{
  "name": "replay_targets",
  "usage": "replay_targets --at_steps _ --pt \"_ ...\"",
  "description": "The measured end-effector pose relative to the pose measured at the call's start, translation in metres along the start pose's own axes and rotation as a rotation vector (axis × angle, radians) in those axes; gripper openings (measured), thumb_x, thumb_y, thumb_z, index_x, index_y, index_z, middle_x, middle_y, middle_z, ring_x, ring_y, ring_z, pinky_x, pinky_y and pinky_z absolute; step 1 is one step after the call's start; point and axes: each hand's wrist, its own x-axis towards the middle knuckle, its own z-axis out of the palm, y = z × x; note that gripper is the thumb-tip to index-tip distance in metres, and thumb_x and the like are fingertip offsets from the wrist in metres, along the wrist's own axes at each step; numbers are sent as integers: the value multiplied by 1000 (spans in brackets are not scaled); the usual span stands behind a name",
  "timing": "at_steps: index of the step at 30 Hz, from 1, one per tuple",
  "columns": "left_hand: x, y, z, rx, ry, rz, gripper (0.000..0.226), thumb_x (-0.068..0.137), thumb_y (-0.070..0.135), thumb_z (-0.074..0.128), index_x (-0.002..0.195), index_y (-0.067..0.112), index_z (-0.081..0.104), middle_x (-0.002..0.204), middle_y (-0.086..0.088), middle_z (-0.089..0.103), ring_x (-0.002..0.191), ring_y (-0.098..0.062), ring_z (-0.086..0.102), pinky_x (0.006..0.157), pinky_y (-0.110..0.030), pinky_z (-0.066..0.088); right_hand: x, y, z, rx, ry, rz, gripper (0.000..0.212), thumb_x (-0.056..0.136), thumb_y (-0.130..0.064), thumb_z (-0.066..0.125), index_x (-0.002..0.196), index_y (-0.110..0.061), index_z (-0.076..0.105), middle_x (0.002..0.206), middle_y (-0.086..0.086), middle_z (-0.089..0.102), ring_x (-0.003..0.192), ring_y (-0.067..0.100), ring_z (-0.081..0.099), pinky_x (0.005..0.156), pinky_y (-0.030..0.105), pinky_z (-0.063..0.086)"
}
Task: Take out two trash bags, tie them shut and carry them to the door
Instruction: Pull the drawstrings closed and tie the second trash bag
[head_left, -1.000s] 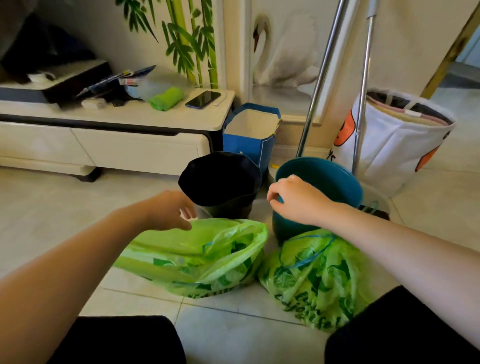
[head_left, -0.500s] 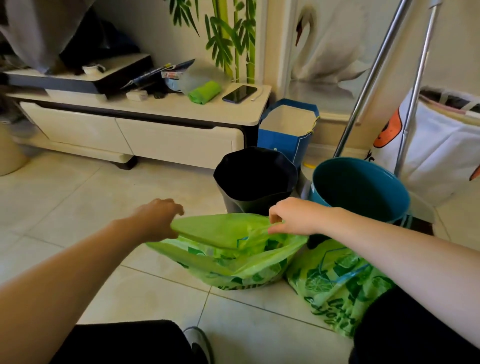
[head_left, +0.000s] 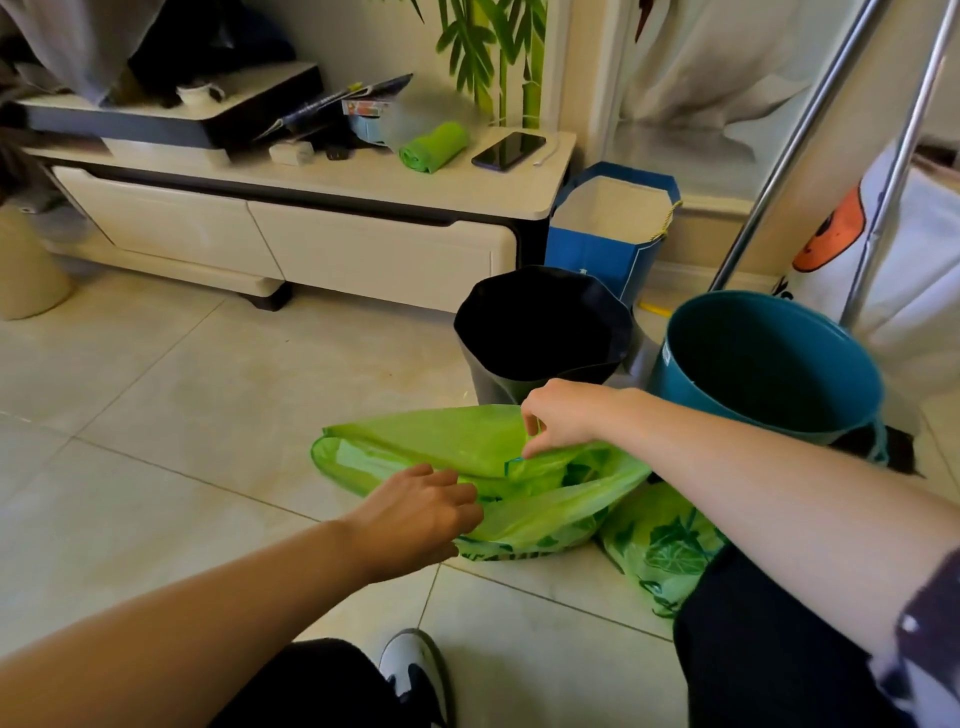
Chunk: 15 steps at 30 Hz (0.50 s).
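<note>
Right hand (head_left: 563, 415): grip narrow, the rim of the near green trash bag (head_left: 457, 441) pinched between thumb and fingertips and lifted a little; a thin blue drawstring edge is seen at the pinch. Left hand (head_left: 415, 512): fingers loosely spread, resting against the front rim of the same bag, nothing clearly clasped.

The bag lies on the tiled floor (head_left: 208, 389), mouth wide and slack, in front of the black-lined bin (head_left: 540, 332). Dark green print runs along its lower edge; the lettering cannot be read.

A second green trash bag (head_left: 660, 545), printed with leaf shapes, lies on the floor just right of the first, touching it, below the teal bin (head_left: 769, 364). Its writing is likewise too small to make out.

Behind the bins a blue paper bag (head_left: 608, 249) stands against the cabinet end. On the low white surface (head_left: 363, 182): a green roll (head_left: 434, 146) and a dark phone (head_left: 509, 149), side by side, apart. No brand legible on either.
</note>
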Motion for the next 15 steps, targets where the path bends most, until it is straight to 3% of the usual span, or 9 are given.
replay_targets --at_steps 3,7,9,12,15 --pt "4 2 2 -73 88 18 8 76 31 58 72 24 57 70 8 58 65 -17 59 53 -25 46 9 -6 2 34 -57 -19 31 85 -27 67 112 -11 66 113 8 64 101 25 61 78 30 47" --pt "14 0 -11 -299 103 -24 9 86 24 54 83 20 62 81 2 63 79 -22 61 62 -29 49 12 -7 0 87 -137 7 30 85 -9 55 110 -17 70 104 6 63 89 22 61 74 30 49" --pt "19 -2 -25 -402 2 -88 11 91 24 53 94 19 63 95 -1 63 93 -23 58 73 -35 51 8 -6 -1 104 -172 -3 32 87 -9 52 112 -16 70 105 5 64 90 22 62 74 30 49" --pt "27 -7 -43 -438 -212 -115 14 89 31 60 94 19 63 100 -1 65 95 -21 58 77 -38 51 -1 -5 -3 141 -150 -6 29 89 -10 51 112 -9 69 106 7 68 87 22 64 77 33 52" --pt "34 -12 -57 -479 -317 -111 22 87 34 65 97 15 66 99 -2 69 90 -19 59 72 -29 46 -12 -3 -9 222 -81 4 15 87 -10 50 89 -4 64 76 4 55 64 19 48 57 29 40"
